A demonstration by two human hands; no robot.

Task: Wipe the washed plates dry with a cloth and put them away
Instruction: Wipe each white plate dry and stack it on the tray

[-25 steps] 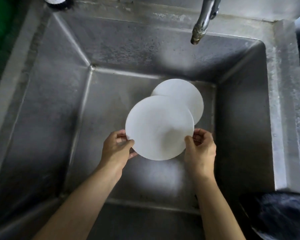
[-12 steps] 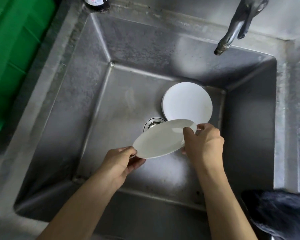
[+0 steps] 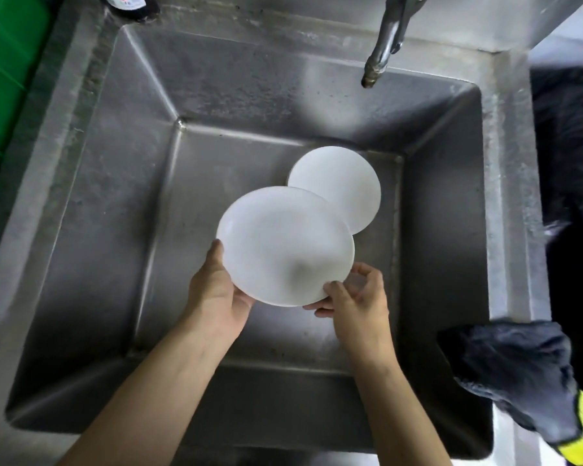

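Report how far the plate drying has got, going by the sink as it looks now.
Done: nothing shows as dried or put away. In hand: the left hand and right hand hold one white plate by its rim over the sink. Left: wiping it, since the dark cloth lies untouched on the sink's right edge; at least one more plate rests on the sink floor.

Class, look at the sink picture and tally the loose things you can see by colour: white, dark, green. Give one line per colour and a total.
White: 2, the held plate and the plate in the sink
Dark: 2, the cloth on the sink's right rim and the bottle at the back rim
Green: 1, the crate on the left
Total: 5
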